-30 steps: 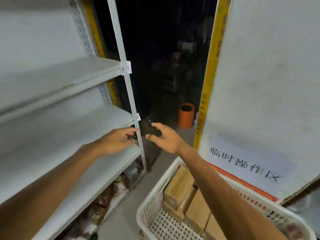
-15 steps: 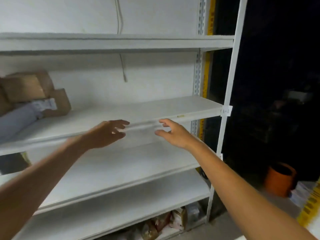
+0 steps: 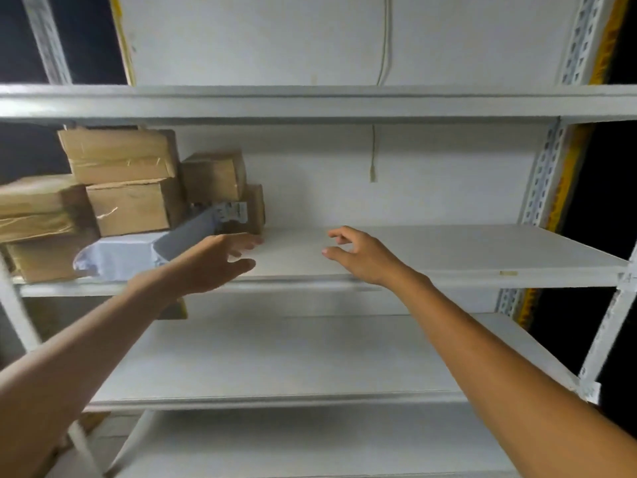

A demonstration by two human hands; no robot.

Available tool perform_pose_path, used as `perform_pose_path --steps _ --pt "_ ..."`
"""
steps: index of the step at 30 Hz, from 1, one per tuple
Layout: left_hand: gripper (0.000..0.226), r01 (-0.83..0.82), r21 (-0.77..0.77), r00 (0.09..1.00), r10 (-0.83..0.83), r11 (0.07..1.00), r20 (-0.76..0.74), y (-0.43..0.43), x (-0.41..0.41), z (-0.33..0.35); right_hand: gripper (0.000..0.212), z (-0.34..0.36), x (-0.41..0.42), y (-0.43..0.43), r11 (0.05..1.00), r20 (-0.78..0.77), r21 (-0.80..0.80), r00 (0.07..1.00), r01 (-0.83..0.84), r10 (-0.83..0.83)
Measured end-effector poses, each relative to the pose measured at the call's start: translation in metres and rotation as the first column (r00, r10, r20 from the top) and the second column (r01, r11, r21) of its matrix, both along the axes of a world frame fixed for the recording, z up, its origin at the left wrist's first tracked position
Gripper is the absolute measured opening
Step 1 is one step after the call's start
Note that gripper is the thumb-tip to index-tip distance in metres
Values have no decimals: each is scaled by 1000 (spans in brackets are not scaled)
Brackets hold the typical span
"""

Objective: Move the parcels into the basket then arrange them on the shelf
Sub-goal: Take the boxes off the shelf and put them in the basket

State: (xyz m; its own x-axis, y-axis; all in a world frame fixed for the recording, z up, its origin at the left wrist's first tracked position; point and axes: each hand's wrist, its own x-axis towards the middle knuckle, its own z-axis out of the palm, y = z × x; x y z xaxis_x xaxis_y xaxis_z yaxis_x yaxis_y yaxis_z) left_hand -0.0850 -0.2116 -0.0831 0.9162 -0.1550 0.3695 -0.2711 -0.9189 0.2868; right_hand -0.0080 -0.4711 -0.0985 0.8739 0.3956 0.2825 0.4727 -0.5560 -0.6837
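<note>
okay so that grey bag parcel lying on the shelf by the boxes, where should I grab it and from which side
Probably by its near right end, the darker grey corner that juts toward the shelf edge. Come from the front right, where the shelf is bare. Boxes sit on its back and left, so those sides are blocked. The left hand is already closest; its fingers are open and empty.

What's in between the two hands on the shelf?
Nothing: in the head view only bare white shelf shows between the left hand and the right hand. The parcels sit further left.
</note>
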Motion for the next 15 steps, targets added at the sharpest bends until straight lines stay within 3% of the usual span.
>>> perform_pose_path --steps 4,9,15 --pt "44 -50 -38 998 51 998 41 43 6 1 47 3 20 54 998 13 19 998 -64 63" --pt "56 -121 -82 992 117 989 -53 78 32 7 43 8 56 109 991 11 64 994 -114 113" --pt "58 -203 -108 968 216 973 125 107 92 9 42 13 118 157 979 -24 132 987 -157 162"
